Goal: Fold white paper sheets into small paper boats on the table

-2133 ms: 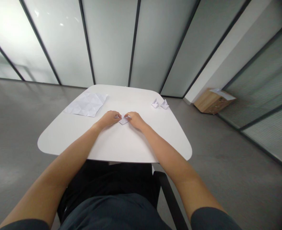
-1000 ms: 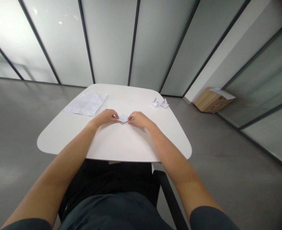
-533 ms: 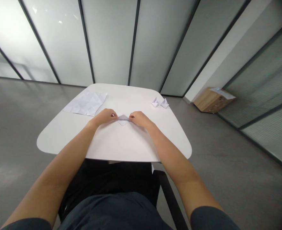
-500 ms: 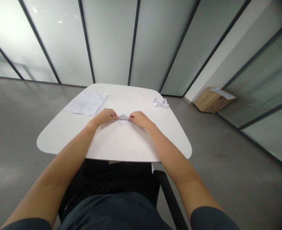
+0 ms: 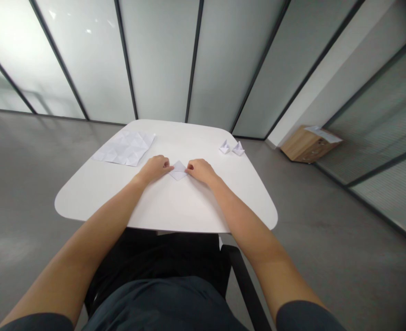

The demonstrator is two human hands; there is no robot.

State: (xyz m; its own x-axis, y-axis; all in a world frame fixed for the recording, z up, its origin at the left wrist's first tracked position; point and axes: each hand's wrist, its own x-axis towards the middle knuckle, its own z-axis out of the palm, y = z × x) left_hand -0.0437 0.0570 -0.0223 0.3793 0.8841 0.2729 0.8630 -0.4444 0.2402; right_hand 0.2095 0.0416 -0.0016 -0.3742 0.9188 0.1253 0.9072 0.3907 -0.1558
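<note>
Left hand [image 5: 154,168] and right hand [image 5: 199,171] are apart, with the folded paper diamond [image 5: 178,170] between them on the white table [image 5: 86,202], toward its far side and about mid-width. Long axis runs left-right, with side corners at each hand and the other two pointing near and far. Neither hand looks clearly nearer. Left fingertips [image 5: 167,164] touch the left corner, right fingertips [image 5: 190,169] the right. I can't tell whether that's a pinch or just pressing down. A creased paper sheet [image 5: 123,148] lies far left, well clear of the left hand. A paper boat [image 5: 224,147] and another paper boat [image 5: 238,148] sit just beside each other far right.
</note>
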